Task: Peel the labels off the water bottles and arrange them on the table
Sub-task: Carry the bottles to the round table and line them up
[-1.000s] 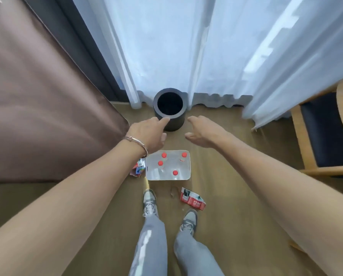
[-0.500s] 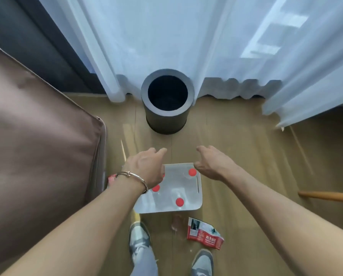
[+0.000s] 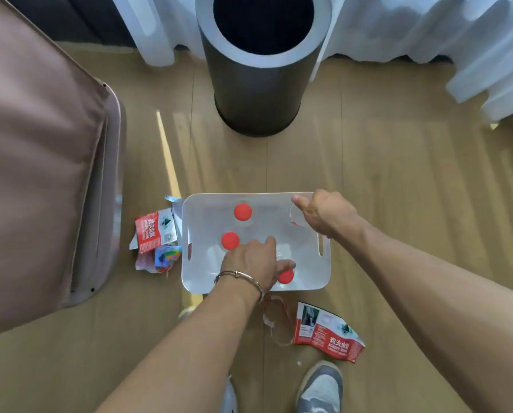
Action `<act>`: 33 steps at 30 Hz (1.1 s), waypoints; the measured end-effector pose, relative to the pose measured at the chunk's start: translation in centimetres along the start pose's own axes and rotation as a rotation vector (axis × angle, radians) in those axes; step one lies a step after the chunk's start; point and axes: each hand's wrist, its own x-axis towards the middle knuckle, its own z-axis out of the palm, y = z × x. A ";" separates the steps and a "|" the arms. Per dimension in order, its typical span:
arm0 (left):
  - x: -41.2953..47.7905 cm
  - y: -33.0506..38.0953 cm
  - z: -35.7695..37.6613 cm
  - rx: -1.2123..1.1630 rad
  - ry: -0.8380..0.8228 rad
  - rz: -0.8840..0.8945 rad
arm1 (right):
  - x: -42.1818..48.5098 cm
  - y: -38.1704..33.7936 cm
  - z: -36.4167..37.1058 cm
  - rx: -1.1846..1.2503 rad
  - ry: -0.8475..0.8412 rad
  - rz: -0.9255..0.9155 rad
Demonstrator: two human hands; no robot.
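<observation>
Head camera looks down at a wooden floor. At the far left is a big brown cloth-covered seat. Just beside it lie torn red and white paper labels, already off their bottles. Next comes a white plastic basket. Clear plastic water bottles with round red caps stand in it. Behind the basket stands a tall dark round bin.

The left hand is down inside the basket, between the red caps. Its fingers bend down and its thumb sticks out toward the near cap. I cannot tell if it holds a bottle or only touches one.

The right hand is at the far right corner of the basket. Its fingers curl over the top of the corner bottle and hide the cap. It looks like it is holding that bottle. On the floor to the right, near the grey shoes, lies one more torn red label.

A moment ago both hands hung in the air above the basket, holding nothing, and the corner cap showed. Now the person has bent low and the hands are in among the bottles.

The bottles look bare, so I think the peeling is done. The job now is to lift them out and carry them to the table. No table shows here.
</observation>
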 end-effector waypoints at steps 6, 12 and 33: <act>0.8 2.3 2.1 -0.084 -0.033 -0.037 | -0.3 1.4 0.4 -0.037 0.117 -0.091; -0.9 1.7 1.5 -0.217 0.006 -0.179 | -3.4 2.6 -2.9 0.023 0.097 -0.279; -33.7 11.5 -37.5 0.117 0.304 0.158 | -37.8 2.1 -36.8 -0.220 0.183 -0.588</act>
